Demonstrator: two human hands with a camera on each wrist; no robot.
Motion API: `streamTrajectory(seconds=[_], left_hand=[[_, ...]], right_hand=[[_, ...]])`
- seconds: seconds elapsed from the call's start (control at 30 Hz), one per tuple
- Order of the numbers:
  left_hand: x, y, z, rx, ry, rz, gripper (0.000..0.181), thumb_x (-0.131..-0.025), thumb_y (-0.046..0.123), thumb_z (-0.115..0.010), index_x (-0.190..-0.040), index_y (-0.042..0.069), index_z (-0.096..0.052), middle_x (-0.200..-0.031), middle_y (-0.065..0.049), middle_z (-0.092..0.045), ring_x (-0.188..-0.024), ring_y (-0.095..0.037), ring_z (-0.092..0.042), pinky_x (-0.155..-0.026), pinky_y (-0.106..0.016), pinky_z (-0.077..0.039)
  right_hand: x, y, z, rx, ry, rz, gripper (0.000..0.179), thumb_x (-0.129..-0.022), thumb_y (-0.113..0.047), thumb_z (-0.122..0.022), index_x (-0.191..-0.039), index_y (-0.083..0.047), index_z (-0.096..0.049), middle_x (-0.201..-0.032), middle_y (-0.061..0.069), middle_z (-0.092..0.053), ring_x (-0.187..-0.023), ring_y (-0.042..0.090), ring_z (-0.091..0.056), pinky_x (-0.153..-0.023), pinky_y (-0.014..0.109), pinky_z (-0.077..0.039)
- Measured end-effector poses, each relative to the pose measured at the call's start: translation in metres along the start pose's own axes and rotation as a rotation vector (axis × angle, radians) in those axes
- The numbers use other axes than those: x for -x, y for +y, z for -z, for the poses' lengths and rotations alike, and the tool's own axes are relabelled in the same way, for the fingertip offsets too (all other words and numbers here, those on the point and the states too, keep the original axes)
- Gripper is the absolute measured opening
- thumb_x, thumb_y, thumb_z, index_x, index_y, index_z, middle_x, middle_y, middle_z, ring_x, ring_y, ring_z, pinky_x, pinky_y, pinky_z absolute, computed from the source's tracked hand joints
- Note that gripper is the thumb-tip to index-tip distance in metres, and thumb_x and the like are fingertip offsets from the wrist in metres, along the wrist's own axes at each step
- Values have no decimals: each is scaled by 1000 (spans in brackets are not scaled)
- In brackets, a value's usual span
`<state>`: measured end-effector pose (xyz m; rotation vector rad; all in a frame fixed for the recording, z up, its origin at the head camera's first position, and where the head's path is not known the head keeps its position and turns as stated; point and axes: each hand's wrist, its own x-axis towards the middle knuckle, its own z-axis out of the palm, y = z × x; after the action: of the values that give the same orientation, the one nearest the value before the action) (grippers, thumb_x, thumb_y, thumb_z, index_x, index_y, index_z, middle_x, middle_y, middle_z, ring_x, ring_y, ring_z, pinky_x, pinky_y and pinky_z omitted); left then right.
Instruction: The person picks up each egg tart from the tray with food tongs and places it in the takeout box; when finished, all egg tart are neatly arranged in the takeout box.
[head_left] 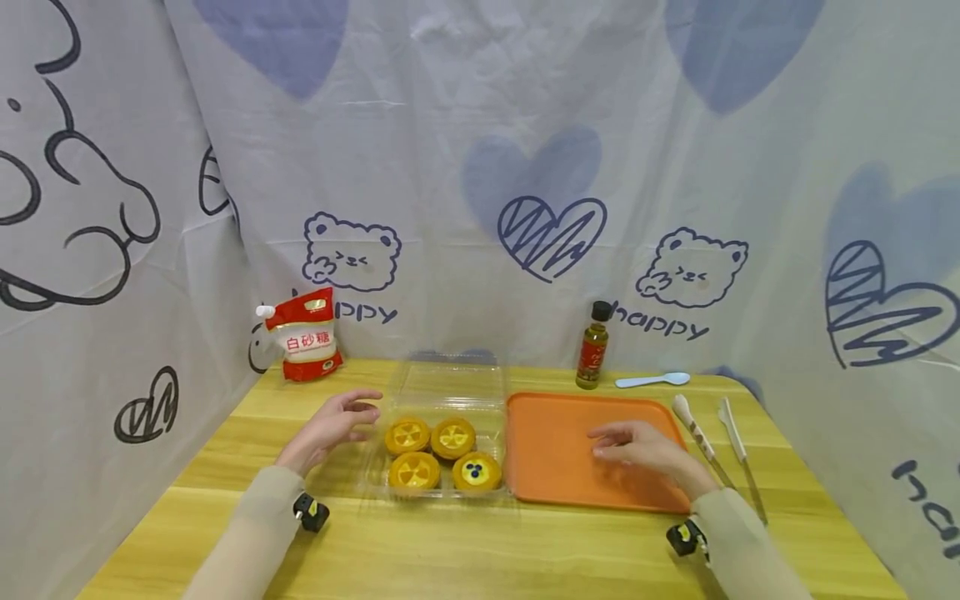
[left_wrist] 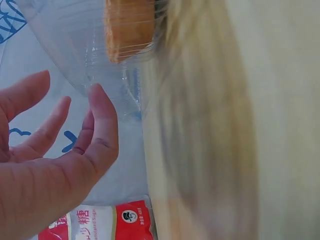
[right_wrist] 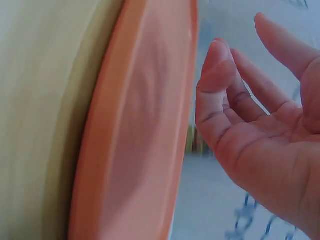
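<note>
A clear plastic clamshell box (head_left: 491, 417) stands with its lid raised, several egg tarts (head_left: 415, 472) inside. One tart (head_left: 477, 472) at the front right carries dark berries; the others have yellow fruit pieces on top. Just left of the box my left hand (head_left: 341, 427) hovers, fingers loosely bent and holding nothing; in the left wrist view its fingertips (left_wrist: 96, 92) overlap the clear plastic. Over the right half of an orange tray (head_left: 551, 450) hangs my right hand (head_left: 637, 446), its fingers relaxed and empty. The right wrist view has this hand above the tray's surface.
A red and white sugar bag (head_left: 309, 337) stands at the back left. Behind the tray are a small bottle (head_left: 592, 346) with a black cap and a pale blue spoon (head_left: 652, 380). Tongs (head_left: 738, 442) lie right of the tray. Patterned cloth (head_left: 450, 167) walls the table.
</note>
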<state>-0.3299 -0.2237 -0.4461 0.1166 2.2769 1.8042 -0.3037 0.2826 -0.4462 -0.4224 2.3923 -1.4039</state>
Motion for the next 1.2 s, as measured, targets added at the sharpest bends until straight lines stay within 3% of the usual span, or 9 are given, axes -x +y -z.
streamTrajectory(seconds=[0.3,0.47,0.6,0.77,0.93,1.2], left_hand=[[-16,-4,-4,-24,-11,-23,58,-99,18,-58,-150,3,-34,-151,-26,-33,-131,-42,-45,-101,-50,-50],[-22,-6,-4,-25,-13,-23,56,-100,17,-55,-150,2,-33,-152,-27,-32,-133,-43,-43,-102,-51,-49],[-27,-6,-3,-24,-7,-18,55,-100,17,-56,-149,3,-35,-151,-26,-35,-132,-42,-45,-100,-48,-51],[-30,-7,-4,-11,-4,-30,56,-100,19,-56,-149,2,-36,-150,-25,-37,-132,-42,-44,-101,-47,-51],[-34,-9,-6,-17,11,-18,52,-102,16,-52,-148,0,-37,-150,-26,-38,-133,-42,-44,-102,-48,-50],[-47,-11,-8,-11,25,-21,51,-101,13,-50,-148,-2,-36,-151,-26,-37,-129,-39,-47,-99,-44,-52]], right_hand=[[-40,-23,-45,27,-91,58,47,-94,-26,-66,-133,-1,-58,-114,17,-69,-87,26,-65,-72,38,-58],[-55,-29,-59,-1,-101,94,45,-95,-24,-65,-133,-1,-58,-110,15,-68,-82,25,-66,-71,37,-58],[-66,-34,-66,-14,-60,108,43,-95,-20,-64,-132,0,-58,-115,17,-67,-82,22,-67,-69,34,-58],[-81,-42,-73,-36,13,96,39,-95,-15,-63,-132,-1,-59,-127,17,-63,-94,22,-65,-77,34,-58],[-95,-43,-81,-87,11,90,45,-97,-12,-60,-140,-1,-51,-140,19,-54,-108,31,-63,-89,42,-57],[-116,-42,-83,-139,-6,81,53,-99,-15,-57,-148,0,-39,-152,21,-38,-125,35,-54,-95,44,-55]])
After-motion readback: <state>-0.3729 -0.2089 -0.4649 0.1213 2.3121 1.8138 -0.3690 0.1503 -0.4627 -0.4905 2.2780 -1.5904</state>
